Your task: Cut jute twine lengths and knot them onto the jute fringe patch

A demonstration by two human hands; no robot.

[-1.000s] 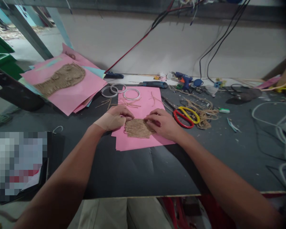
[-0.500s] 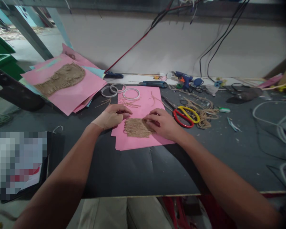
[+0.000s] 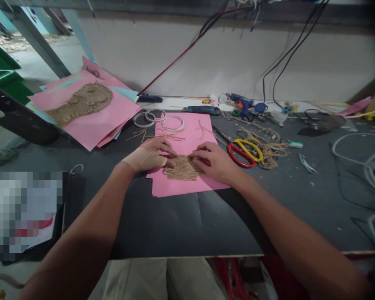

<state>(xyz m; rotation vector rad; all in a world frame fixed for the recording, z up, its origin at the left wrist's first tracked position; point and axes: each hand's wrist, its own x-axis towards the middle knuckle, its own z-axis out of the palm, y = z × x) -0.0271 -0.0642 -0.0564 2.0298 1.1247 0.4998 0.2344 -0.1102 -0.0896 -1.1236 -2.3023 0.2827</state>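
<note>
A small panel of tan twine rows (image 3: 184,168) lies on pink paper sheets (image 3: 165,188) in front of me. My left hand (image 3: 150,155), with a pale wrap around its wrist, rests its outstretched fingertips on the panel's upper left part; thumb and forefinger are apart. At the upper right edge of the panel, my right hand (image 3: 213,161) has its fingers bent and closed on the twine, covering that corner. Loose twine bits (image 3: 168,134) and several white rings (image 3: 172,123) are just beyond the panel.
Red-and-yellow-handled scissors (image 3: 241,155) and tangled twine (image 3: 270,152) lie to the right. A blue glue gun (image 3: 244,104) and a utility knife (image 3: 203,110) are at the back. Left stand a dark cylinder (image 3: 21,114) and stacked sheets bearing a twine shape (image 3: 87,102).
My left hand has moved slightly right, its fingers now over the panel's left part instead of beside it. My right hand has hardly moved.
</note>
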